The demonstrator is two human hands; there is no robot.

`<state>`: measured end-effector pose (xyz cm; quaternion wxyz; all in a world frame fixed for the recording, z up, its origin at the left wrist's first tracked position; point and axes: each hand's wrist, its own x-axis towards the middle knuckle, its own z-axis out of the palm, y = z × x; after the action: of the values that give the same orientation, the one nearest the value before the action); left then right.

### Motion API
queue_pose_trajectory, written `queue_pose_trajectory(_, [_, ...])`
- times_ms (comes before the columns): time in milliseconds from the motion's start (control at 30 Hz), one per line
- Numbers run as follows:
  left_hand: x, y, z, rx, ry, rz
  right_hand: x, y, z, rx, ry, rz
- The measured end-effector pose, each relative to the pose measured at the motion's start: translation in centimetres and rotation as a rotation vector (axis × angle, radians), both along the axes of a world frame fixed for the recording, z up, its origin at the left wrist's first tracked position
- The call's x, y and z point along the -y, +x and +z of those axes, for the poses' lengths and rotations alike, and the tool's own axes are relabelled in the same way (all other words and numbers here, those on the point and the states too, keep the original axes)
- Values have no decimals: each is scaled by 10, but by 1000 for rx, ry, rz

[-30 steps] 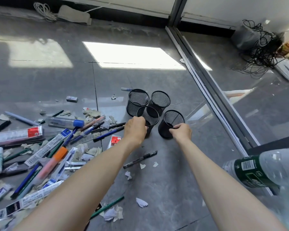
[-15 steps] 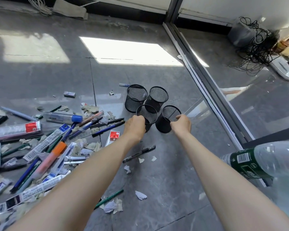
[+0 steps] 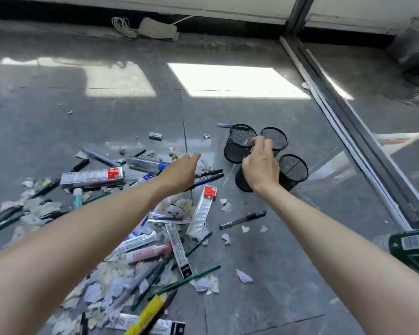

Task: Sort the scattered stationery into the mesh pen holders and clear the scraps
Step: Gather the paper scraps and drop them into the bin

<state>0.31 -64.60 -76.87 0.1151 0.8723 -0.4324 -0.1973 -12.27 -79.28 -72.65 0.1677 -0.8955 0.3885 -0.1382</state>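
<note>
Four black mesh pen holders stand clustered on the grey floor: far left (image 3: 237,143), far right (image 3: 277,137), near right (image 3: 294,171) and near left (image 3: 241,183). My right hand (image 3: 260,166) covers the near-left holder, and its curled fingertips pinch the touching rims of the two far ones. My left hand (image 3: 179,172) reaches flat, fingers straight, over the pens (image 3: 207,177) and paper scraps (image 3: 179,204) left of the holders, holding nothing. A black pen (image 3: 242,220) lies alone in front of the holders.
Pens, pencils, refill packets (image 3: 92,176) and torn paper spread across the floor to the left and near me. A metal floor track (image 3: 348,122) with a glass panel runs along the right. A green-labelled bottle (image 3: 411,247) sits at the right edge.
My left hand let go of the near-left holder's rim and moved left over the pens. My right hand left the near-right holder and shifted over to the far holders' rims.
</note>
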Motion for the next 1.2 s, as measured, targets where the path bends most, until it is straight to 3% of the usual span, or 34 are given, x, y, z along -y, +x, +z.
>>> queue_pose_trajectory(133, [-82,26,-4,-24,140,4,-58,45,-12,-177,146,384])
queue_pose_trajectory(367, [-190,39,3,-86,261,196,-129,88,-51,-564,339,667])
queue_pose_trajectory(600, [-234,11,5,-183,327,163,-168,87,-54,-633,274,815])
queue_pose_trajectory(833, [-252,-43,-33,-253,366,-267,-174,60,-47,-693,207,982])
queue_pose_trajectory(900, [-261,-62,-46,-163,452,-321,-174,46,-48,-713,229,959])
queue_pose_trajectory(1000, [-264,-71,-61,13,458,-208,-183,26,-57,-748,222,947])
queue_pose_trajectory(1200, [-242,-57,-71,58,329,-87,-214,5,-78,-774,133,1080])
